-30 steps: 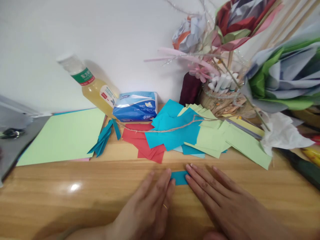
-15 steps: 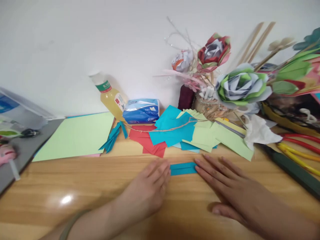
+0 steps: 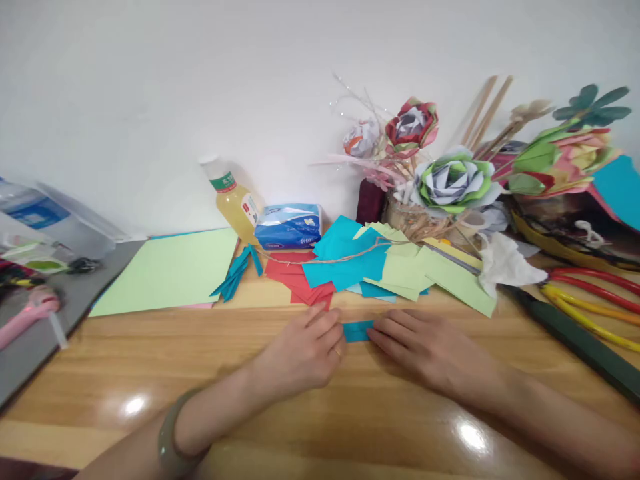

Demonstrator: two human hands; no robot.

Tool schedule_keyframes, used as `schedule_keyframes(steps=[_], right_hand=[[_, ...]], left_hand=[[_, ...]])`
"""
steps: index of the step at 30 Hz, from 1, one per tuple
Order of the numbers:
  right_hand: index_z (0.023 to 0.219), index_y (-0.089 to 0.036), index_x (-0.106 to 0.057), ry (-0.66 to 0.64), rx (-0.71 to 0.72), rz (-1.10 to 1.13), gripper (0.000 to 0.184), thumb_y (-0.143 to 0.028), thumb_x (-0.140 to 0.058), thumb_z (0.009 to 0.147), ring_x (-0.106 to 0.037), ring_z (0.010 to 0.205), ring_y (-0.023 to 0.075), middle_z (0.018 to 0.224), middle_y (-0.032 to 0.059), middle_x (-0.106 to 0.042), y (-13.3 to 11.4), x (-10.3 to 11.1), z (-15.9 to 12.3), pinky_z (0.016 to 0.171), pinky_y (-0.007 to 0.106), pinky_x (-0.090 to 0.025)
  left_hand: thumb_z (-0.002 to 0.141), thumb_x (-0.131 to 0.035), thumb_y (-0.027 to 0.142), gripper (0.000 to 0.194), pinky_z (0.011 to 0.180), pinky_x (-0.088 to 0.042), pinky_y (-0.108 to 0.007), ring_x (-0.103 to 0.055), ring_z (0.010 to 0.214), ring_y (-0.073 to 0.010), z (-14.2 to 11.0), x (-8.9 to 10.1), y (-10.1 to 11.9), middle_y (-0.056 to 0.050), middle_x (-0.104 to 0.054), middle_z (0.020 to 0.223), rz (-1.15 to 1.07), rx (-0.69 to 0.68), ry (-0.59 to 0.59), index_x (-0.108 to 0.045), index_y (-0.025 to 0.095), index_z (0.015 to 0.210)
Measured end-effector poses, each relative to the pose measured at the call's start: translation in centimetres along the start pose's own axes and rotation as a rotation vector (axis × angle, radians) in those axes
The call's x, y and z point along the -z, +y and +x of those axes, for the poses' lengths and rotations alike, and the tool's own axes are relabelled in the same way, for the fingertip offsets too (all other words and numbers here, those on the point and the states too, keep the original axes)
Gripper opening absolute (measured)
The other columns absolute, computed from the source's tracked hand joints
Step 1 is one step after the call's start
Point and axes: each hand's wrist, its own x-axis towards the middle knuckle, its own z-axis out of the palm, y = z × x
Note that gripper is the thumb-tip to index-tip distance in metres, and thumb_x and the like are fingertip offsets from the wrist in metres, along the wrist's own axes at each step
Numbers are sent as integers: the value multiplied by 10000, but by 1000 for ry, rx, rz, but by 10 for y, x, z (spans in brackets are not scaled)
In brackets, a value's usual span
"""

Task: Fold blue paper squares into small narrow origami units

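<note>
A narrow folded strip of blue paper point(image 3: 357, 331) lies on the wooden table between my two hands. My left hand point(image 3: 313, 347), its fingers curled and close together, holds the left end down. At the other end, my right hand point(image 3: 417, 341) presses the paper with bent fingers held together; its thumb is hidden. Both ends of the strip are covered by fingers. Just beyond my hands are loose blue paper pieces point(image 3: 345, 263), red paper pieces point(image 3: 293, 273) and pale green paper pieces point(image 3: 457, 277). Several folded blue strips point(image 3: 235, 272) are piled further left.
Pale green sheets point(image 3: 165, 273) lie at left, near a bottle of yellow drink point(image 3: 237, 210) and a blue tissue pack point(image 3: 289, 227). Paper flowers point(image 3: 455, 180) stand in a basket behind. At right are red- and yellow-handled tools point(image 3: 590, 317) and a long dark green object point(image 3: 575, 340).
My right hand has slid left and its fingers have bent and drawn in, so less of the blue strip shows. My left hand stays at the left end. The view has shifted slightly.
</note>
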Motion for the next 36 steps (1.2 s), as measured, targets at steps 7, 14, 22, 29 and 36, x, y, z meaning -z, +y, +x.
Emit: schedule_keyframes(steps=[7, 14, 22, 29, 36], right_hand=[[874, -125, -621, 31, -118, 118, 263, -140, -365, 930, -548, 714, 193, 765, 63, -609, 3, -8, 1, 622, 311, -445], [851, -150, -610, 1, -328, 253, 219, -139, -395, 893, -552, 692, 177, 762, 50, -582, 5, -9, 11, 587, 288, -434], [916, -152, -600, -19, -376, 355, 209, -144, -392, 906, -552, 800, 191, 851, 71, -578, 9, -21, 10, 684, 305, -458], [915, -162, -589, -86, -505, 399, 135, -189, -458, 894, -553, 842, 217, 884, 78, -579, 12, -21, 5, 714, 341, -450], [792, -198, -582, -179, -626, 460, 147, -169, -457, 863, -572, 709, 158, 784, 24, -602, 23, -11, 3, 598, 253, -427]], left_hand=[[910, -427, 119, 222, 839, -488, -369, -566, 890, -217, 10, -3, 0, -65, -625, 790, -143, 139, 13, -626, 113, 812], [861, -575, 201, 114, 810, -481, -343, -533, 864, -195, 16, -5, -6, -31, -610, 780, -502, 496, -6, -596, 162, 756], [818, -610, 180, 84, 790, -463, -353, -529, 845, -196, 18, -9, -7, -22, -599, 809, -558, 640, -57, -552, 182, 758], [838, -587, 157, 33, 799, -453, -352, -516, 914, -213, 16, -9, -6, -35, -601, 891, -571, 611, -96, -565, 181, 830], [853, -544, 124, 94, 842, -445, -353, -517, 935, -208, 16, -6, -8, -43, -599, 907, -596, 549, -105, -591, 180, 912]])
